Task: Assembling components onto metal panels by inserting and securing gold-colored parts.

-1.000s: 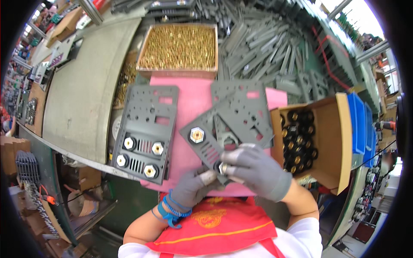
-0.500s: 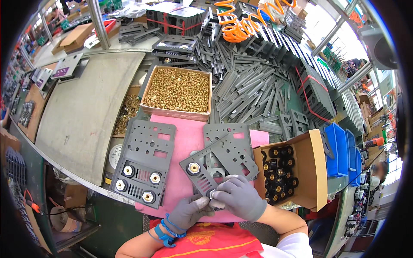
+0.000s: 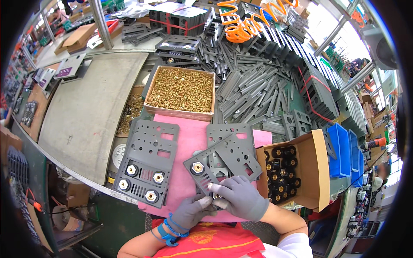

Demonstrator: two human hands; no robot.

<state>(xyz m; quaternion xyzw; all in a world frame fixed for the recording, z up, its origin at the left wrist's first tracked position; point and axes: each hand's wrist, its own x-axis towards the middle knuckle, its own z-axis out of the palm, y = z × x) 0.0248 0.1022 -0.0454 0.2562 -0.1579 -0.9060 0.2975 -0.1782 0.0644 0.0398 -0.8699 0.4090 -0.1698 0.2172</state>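
Four nuts (image 3: 158, 177) cap the left plate (image 3: 148, 161), while left hand (image 3: 191, 212) and right hand (image 3: 245, 198) together grip the slanted plate (image 3: 205, 177)'s near end, seemingly unfinished!

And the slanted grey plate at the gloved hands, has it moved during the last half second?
No: judged against the box of brass-coloured parts, the slanted grey plate shows no visible shift.

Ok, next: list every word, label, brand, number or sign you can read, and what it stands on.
No words, brands or numbers are legible.
Red apron: yellow emblem, too blurred to read.
Far-left panel: purple print, too small to read.
Left gray plate: small plus-shaped mark near its lower right corner.
Plate at the right hand: no lettering visible.
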